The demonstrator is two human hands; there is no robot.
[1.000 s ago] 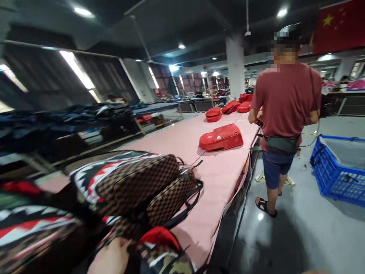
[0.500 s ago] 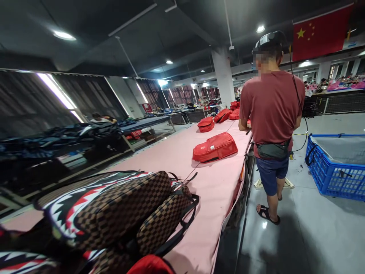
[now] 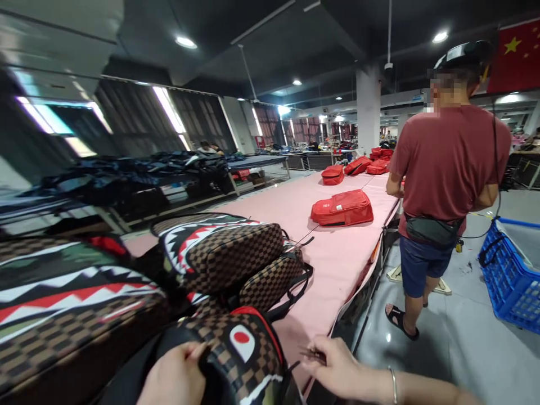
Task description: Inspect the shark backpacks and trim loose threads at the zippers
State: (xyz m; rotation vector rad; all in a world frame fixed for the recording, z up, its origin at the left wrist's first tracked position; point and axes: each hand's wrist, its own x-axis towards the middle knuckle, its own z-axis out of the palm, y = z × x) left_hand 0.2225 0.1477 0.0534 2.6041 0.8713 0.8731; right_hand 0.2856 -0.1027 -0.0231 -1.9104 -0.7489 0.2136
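A brown checkered backpack (image 3: 230, 332) with a red-and-white eye patch and red edging lies at the bottom of the view. My left hand (image 3: 175, 374) is closed on its black part at the left, fingers pinched together. To the right of the bag, over the table's edge, my right hand (image 3: 337, 365) holds small dark pointed thread snips (image 3: 313, 353). The snips' blades point left toward the bag, and the fingers hide their handle. A bracelet circles the right wrist. Another checkered backpack (image 3: 240, 253) with a shark-mouth print rests just beyond.
More shark-mouth backpacks (image 3: 84, 304) are piled at the left. A red backpack (image 3: 343, 208) lies farther along the pink table (image 3: 270, 205), with several others behind it. A co-worker (image 3: 451, 163) stands at the table's right side, near a blue crate (image 3: 510, 275).
The view has swung left and down, so the co-worker and red bags sit farther right. Both my hands and the eye-patch backpack have come into view.
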